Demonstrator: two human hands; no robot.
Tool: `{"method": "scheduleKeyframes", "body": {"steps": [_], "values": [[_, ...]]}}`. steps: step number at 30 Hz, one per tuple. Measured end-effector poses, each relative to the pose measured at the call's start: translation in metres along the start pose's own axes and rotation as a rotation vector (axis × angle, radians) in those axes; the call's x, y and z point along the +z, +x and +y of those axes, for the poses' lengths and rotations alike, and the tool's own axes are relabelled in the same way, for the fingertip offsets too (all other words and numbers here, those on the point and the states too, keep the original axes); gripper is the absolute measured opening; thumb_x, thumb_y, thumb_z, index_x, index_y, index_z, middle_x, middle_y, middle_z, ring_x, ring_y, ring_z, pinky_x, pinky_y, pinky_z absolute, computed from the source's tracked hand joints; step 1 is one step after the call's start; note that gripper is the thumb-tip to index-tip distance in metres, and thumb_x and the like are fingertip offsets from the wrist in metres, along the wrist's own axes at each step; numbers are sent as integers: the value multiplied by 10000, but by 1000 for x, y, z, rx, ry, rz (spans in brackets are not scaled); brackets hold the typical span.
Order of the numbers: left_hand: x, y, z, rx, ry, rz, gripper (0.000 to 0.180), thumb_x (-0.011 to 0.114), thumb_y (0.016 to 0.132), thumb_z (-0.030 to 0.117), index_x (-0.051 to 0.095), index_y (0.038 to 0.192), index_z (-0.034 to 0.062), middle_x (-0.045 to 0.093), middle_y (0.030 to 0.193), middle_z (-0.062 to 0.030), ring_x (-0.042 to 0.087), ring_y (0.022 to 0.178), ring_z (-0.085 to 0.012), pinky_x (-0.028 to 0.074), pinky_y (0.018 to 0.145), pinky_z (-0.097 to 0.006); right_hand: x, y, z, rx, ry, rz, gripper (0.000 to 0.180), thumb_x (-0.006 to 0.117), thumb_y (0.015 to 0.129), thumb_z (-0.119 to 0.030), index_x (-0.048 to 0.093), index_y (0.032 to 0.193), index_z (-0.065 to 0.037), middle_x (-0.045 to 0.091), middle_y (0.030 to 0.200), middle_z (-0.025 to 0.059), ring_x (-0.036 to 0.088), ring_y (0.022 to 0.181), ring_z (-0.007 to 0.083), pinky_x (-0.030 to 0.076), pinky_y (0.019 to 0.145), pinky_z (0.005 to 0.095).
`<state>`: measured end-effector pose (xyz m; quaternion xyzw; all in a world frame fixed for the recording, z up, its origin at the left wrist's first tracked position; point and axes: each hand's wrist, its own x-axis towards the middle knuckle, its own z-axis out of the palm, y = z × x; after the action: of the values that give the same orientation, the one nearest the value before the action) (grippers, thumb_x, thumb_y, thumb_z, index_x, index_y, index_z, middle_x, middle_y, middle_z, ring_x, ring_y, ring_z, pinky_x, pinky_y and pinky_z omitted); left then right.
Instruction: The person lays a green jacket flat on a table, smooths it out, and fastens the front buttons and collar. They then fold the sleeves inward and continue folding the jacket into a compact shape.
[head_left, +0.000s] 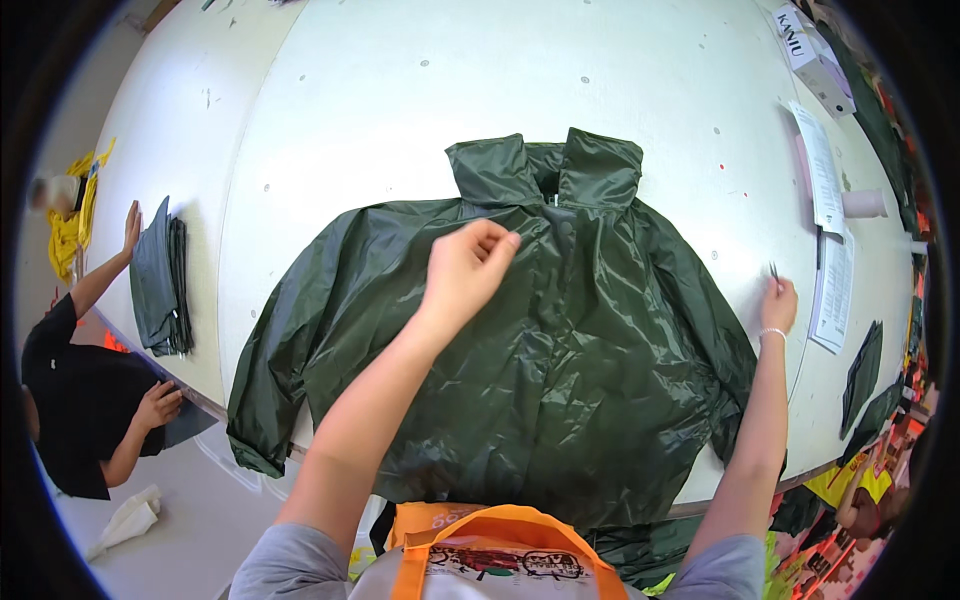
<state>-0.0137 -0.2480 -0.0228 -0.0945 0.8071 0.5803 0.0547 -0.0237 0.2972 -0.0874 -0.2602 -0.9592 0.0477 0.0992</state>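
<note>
Left hand (468, 270): fingers bunched narrow, tips pinched together just above the chest of the dark green rain jacket (560, 390), near its snap placket. Whether fabric or thread sits between the tips, cannot tell.

Right hand (779, 303): fingers closed on small snips (772, 271), points sticking up past the knuckles. Hand rests at the jacket's right sleeve edge, on the white table (400, 90).

Jacket lies flat, front up, collar away from the person, both sleeves spread, hem hanging over the near table edge.

Right of the hand: paper sheets (826, 230), a white roll (862, 204), a white box (815, 55) at the far corner.

Far left: a second person in black with 1 hand on a stack of folded dark garments (160, 280).
</note>
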Motion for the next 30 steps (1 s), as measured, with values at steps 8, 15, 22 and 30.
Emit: {"method": "scheduleKeyframes", "body": {"steps": [8,15,22,30], "values": [[52,14,23,135,659,5,507,731,714,477,539,856,29,619,643,-109,642,655,-286,493,582,-392,-10,-23,-55,-239,21,241,309,606,885,-272,600,1091,-41,618,1048,128,593,975,268,478,817,379],[60,21,-6,139,609,71,259,658,733,262,583,746,14,610,609,-124,627,620,-315,495,582,-407,-38,-158,-303,-511,680,-263,273,704,799,-245,619,934,-24,603,902,126,597,806,299,486,719,375],[56,13,-33,145,239,95,143,621,733,76,640,849,-5,634,646,-129,629,565,-237,493,562,-318,-14,-165,-323,-501,557,-194,370,752,724,-161,535,999,-43,533,1005,127,524,966,331,462,791,398],[66,24,-14,2,559,81,449,734,693,454,621,750,23,643,646,-112,644,622,-284,493,565,-374,4,-172,-317,-512,375,-143,266,731,724,-168,601,906,-25,572,935,130,536,922,329,463,786,403]]}}
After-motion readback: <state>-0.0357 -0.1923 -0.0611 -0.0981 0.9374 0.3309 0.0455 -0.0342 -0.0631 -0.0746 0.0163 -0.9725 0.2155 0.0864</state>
